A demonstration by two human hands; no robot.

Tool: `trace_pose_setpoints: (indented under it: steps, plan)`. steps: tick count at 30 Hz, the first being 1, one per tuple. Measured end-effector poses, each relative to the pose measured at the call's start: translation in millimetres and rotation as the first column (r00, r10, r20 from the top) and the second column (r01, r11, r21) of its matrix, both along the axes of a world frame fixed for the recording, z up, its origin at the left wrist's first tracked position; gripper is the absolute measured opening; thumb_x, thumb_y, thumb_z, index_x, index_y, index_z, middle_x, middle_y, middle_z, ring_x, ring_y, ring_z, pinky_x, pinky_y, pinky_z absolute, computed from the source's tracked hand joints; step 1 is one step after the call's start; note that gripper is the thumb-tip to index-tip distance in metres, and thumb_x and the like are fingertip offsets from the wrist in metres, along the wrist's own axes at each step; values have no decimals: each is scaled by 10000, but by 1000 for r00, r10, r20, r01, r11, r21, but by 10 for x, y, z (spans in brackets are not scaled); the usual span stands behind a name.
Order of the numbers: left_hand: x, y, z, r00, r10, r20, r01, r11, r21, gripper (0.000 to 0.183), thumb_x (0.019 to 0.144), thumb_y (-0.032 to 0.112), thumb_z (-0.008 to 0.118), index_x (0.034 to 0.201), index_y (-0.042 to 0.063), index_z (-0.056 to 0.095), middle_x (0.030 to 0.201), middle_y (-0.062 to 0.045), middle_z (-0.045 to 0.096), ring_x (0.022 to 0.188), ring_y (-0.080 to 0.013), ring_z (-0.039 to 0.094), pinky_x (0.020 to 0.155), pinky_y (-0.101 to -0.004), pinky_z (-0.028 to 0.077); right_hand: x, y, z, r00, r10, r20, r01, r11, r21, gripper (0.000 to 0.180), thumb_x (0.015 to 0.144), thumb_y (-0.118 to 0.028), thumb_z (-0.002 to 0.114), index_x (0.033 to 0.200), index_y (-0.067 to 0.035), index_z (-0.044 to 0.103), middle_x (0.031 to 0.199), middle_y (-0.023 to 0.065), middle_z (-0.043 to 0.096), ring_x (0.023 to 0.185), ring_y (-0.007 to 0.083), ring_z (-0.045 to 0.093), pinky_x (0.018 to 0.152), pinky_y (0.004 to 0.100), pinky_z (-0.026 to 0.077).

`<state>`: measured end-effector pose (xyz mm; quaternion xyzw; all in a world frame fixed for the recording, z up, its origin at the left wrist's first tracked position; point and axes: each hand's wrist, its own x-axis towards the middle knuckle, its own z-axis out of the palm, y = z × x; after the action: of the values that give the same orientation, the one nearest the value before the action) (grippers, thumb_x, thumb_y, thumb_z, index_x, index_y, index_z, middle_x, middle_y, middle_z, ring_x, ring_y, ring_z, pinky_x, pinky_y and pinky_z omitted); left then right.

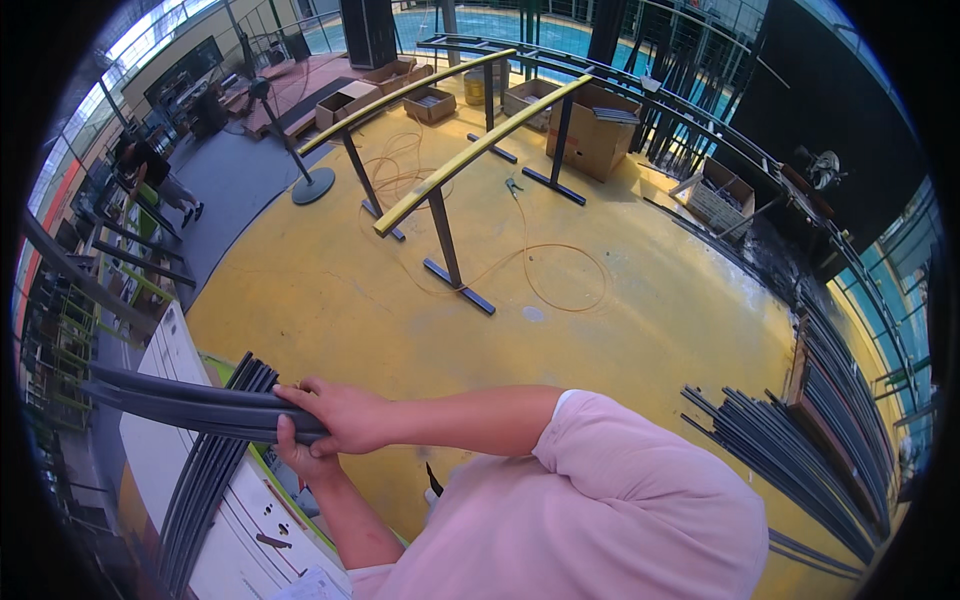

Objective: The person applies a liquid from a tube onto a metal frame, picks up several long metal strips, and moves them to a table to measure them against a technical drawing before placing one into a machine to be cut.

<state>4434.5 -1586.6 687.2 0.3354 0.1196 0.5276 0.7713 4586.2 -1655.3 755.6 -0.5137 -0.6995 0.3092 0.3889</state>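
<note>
Several long dark-grey bars or profiles (pixel 202 409), held together as a bundle, reach out to the left across a white work table (pixel 150 442). My right hand (pixel 349 416) grips their near end from above, its arm stretched across my body. Just below it, my left hand (pixel 306 454) holds the same end, thumb up along its side. Beneath the bundle, a row of thin dark rods (pixel 202 480) lies crosswise on the table. A small dark metal piece (pixel 274 541) and a paper sheet (pixel 311 585) are nearer my body.
A yellow-topped metal stand (pixel 480 146) is on the yellow floor ahead, with an orange air hose (pixel 570 307) looped beside it. Dark rods (pixel 787 457) lie at right. A pedestal fan (pixel 313 186), cardboard boxes (pixel 592 135) and another person (pixel 154 172) are farther off.
</note>
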Motion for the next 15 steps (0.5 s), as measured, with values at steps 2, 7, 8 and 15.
trace_pose_setpoints:
  steps: [2,7,8,15]
  plan:
    - [843,-214,126,987,7,-162,10,994,108,595,883,281,675,1353,-24,473,1309,-139,563,1236,-276,540,1094,-433,411,796,-360,6,988,-97,-121,90,994,-61,1003,729,-249,830,1536,-73,262,1352,231,520,1175,410,577,960,432,482]
    - [2940,-758,290,907,-296,-298,345,930,128,554,845,143,753,1315,-18,507,1192,-120,625,1063,-239,643,947,-368,532,2509,-1193,-208,863,-432,-261,425,901,-86,1143,684,-272,863,1548,-23,158,1274,275,569,1154,409,601,960,424,488]
    - [3363,-888,275,872,-378,-311,422,902,88,536,845,134,756,1300,-15,516,1170,-114,633,1043,-229,650,928,-360,540,2826,-1388,-243,813,-505,-290,488,862,-135,1154,684,-266,868,1551,-27,145,1290,266,559,1172,391,595,972,416,484]
    - [5578,-1784,-694,422,-798,-431,774,565,-287,586,852,216,783,1325,24,495,1190,-83,610,1072,-204,612,940,-356,520,4481,-2563,-1311,407,-740,-536,713,624,-319,1163,709,-227,880,1568,-74,111,1440,169,418,1341,281,439,1095,394,391]
